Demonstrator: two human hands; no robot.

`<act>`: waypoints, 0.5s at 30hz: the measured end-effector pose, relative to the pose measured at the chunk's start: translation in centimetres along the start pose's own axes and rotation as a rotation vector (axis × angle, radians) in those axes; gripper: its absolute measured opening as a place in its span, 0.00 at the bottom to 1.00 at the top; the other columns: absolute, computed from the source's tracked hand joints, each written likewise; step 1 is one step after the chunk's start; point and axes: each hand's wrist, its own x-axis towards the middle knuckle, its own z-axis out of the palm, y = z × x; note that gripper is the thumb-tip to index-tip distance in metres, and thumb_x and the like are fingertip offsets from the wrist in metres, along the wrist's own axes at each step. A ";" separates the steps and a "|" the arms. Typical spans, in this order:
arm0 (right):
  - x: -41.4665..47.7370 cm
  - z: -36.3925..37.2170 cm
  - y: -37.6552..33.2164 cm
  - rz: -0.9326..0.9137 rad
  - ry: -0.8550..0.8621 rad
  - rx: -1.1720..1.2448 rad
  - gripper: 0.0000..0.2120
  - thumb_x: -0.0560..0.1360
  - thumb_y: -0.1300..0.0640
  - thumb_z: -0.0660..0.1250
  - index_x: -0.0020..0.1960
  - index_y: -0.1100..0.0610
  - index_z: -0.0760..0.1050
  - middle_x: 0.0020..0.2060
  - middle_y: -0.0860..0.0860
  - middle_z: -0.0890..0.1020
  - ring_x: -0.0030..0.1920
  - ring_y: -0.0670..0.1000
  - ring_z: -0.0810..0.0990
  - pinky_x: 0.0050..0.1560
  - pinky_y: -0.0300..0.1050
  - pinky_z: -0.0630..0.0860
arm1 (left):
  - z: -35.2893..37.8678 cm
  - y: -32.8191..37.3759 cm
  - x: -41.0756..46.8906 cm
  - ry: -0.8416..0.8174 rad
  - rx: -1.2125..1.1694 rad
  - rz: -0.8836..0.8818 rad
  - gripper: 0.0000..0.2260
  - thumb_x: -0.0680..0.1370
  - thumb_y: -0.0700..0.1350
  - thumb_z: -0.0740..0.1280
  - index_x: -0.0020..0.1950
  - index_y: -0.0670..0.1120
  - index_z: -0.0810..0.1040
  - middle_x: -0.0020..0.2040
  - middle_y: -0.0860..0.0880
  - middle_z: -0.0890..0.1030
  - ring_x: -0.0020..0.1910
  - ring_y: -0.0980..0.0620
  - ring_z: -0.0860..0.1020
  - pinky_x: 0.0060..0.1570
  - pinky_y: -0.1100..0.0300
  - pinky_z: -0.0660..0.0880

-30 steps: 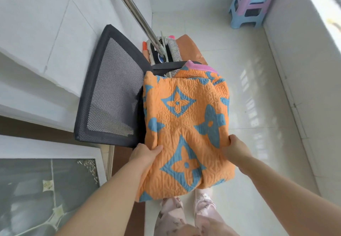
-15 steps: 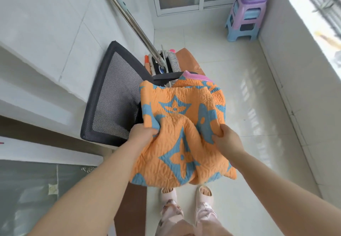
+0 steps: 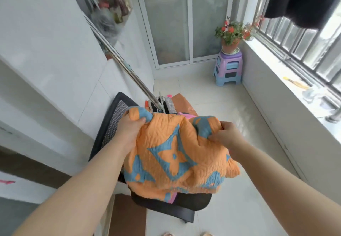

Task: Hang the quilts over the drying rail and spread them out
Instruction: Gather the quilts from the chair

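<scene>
Above the black mesh-backed office chair point(image 3: 110, 125), a padded orange quilt with a blue flower-and-star pattern point(image 3: 175, 156) is held up in a bunched, sagging mass by both bare hands. The left hand point(image 3: 129, 128) has its grip closed tight around the quilt's upper left corner, thumb pressed on a blue patch. The right hand point(image 3: 226, 136) has its grip pinched shut on a fold at the upper right edge. Between the two hands the cloth droops, and its lower part hangs down to the chair's dark seat, where a strip of pink fabric point(image 3: 172, 198) shows under the hem.

A long shiny metal pole point(image 3: 118, 58) slants down from the upper left, its lower end hidden behind the quilt's top edge; whether it touches the quilt cannot be told. Beyond lie a glossy white tiled floor point(image 3: 230, 106), stacked purple and blue plastic stools point(image 3: 228, 67) carrying a potted plant with red flowers point(image 3: 230, 34), and a barred window point(image 3: 302, 51) on the right.
</scene>
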 end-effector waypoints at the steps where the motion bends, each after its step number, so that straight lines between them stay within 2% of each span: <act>1: -0.2 -0.7 -0.7 -0.035 0.024 0.035 0.11 0.66 0.72 0.69 0.46 0.60 0.77 0.41 0.57 0.78 0.44 0.54 0.76 0.44 0.49 0.74 | 0.3 1.4 -0.3 -0.022 -0.020 0.023 0.18 0.69 0.38 0.70 0.58 0.41 0.78 0.56 0.41 0.81 0.55 0.42 0.80 0.62 0.44 0.73; 3: -0.6 -1.9 -2.4 -0.101 0.086 0.079 0.11 0.67 0.71 0.69 0.47 0.60 0.76 0.44 0.58 0.80 0.46 0.56 0.78 0.49 0.53 0.77 | 0.8 4.0 -0.8 -0.045 -0.064 0.054 0.11 0.75 0.34 0.67 0.56 0.42 0.79 0.54 0.40 0.81 0.53 0.43 0.79 0.60 0.45 0.74; 5: -1.3 -3.3 -4.3 -0.175 0.174 0.106 0.12 0.67 0.69 0.70 0.50 0.61 0.77 0.47 0.59 0.81 0.48 0.58 0.80 0.53 0.57 0.79 | 1.5 6.6 -1.1 -0.049 -0.105 0.107 0.11 0.77 0.34 0.65 0.59 0.40 0.78 0.54 0.40 0.81 0.52 0.43 0.79 0.59 0.45 0.75; 7: -2.0 -4.5 -6.3 -0.249 0.236 0.139 0.13 0.67 0.68 0.70 0.51 0.61 0.78 0.48 0.60 0.82 0.50 0.60 0.81 0.53 0.60 0.79 | 2.3 9.3 -1.4 -0.063 -0.139 0.179 0.09 0.77 0.34 0.66 0.55 0.42 0.80 0.51 0.42 0.82 0.50 0.44 0.80 0.57 0.48 0.76; 10: -3.8 -6.6 -9.3 -0.351 0.344 0.199 0.10 0.68 0.68 0.71 0.47 0.57 0.78 0.46 0.59 0.83 0.49 0.59 0.82 0.51 0.59 0.80 | 3.6 13.2 -1.9 -0.130 -0.223 0.255 0.08 0.78 0.34 0.65 0.47 0.46 0.81 0.46 0.46 0.82 0.46 0.48 0.80 0.53 0.51 0.76; 13: -6.0 -8.3 -11.7 -0.435 0.454 0.264 0.11 0.68 0.67 0.71 0.46 0.53 0.78 0.46 0.56 0.83 0.48 0.56 0.82 0.49 0.56 0.81 | 4.8 16.6 -2.3 -0.204 -0.300 0.321 0.09 0.77 0.35 0.65 0.46 0.48 0.80 0.45 0.48 0.83 0.47 0.47 0.81 0.54 0.51 0.77; 15: -7.5 -9.7 -13.3 -0.483 0.542 0.279 0.12 0.68 0.66 0.71 0.44 0.50 0.78 0.46 0.54 0.83 0.49 0.55 0.82 0.50 0.55 0.81 | 6.1 18.8 -2.6 -0.255 -0.360 0.362 0.10 0.78 0.34 0.64 0.45 0.47 0.80 0.41 0.50 0.83 0.42 0.52 0.81 0.48 0.55 0.78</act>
